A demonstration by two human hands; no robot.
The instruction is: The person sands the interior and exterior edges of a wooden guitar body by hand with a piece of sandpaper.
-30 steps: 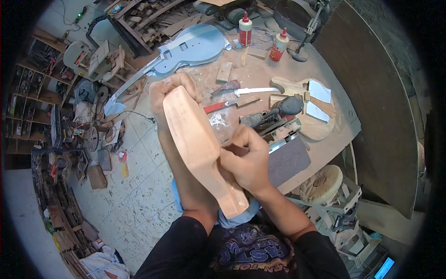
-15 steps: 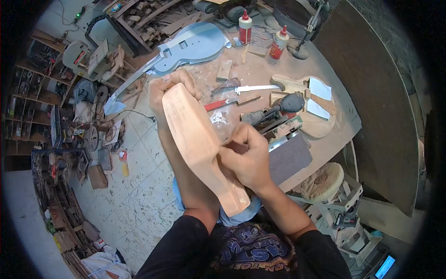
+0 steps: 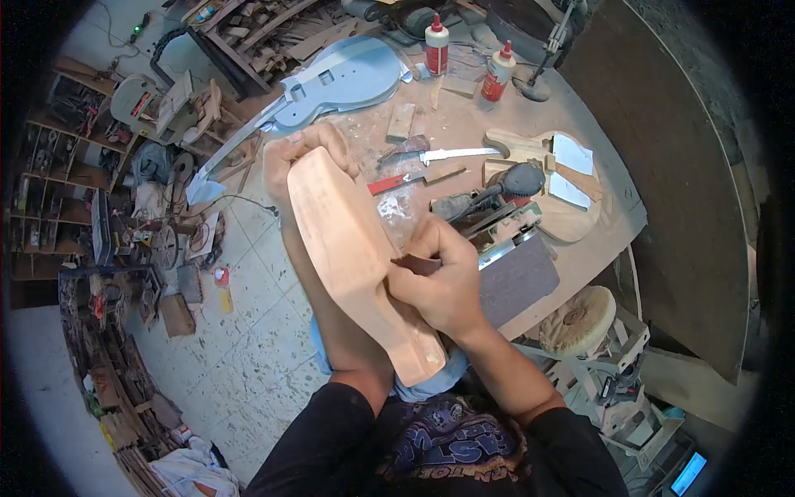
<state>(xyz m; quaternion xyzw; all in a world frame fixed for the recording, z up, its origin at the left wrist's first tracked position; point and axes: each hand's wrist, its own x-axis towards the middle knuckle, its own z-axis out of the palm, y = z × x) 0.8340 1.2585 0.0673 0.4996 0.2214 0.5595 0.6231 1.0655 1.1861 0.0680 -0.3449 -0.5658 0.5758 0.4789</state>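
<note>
A pale carved wooden piece (image 3: 344, 232), broad at its upper end and narrowing to a stem near my body, is held tilted in front of me. My left hand (image 3: 308, 151) wraps round its far end, fingers curled over the edge; the palm side is hidden behind the wood. At the right side, by the waist of the piece, my right hand (image 3: 439, 277) is closed in a pinch on a small folded brown sheet that looks like sandpaper (image 3: 421, 264). The thumb presses against the wood there.
Behind the wood, a workbench (image 3: 364, 124) carries a handsaw (image 3: 460, 155), a red-bladed tool (image 3: 393, 184), a belt sander (image 3: 513, 224), two glue bottles (image 3: 494, 74), a pale guitar body (image 3: 538, 186) and a light-blue guitar (image 3: 339, 83). A round pad (image 3: 577, 321) stands at right.
Both hands keep their hold on the wood. My right hand's fingers have shifted slightly, and more of the brown sheet shows. The wood has moved a touch to the left.
</note>
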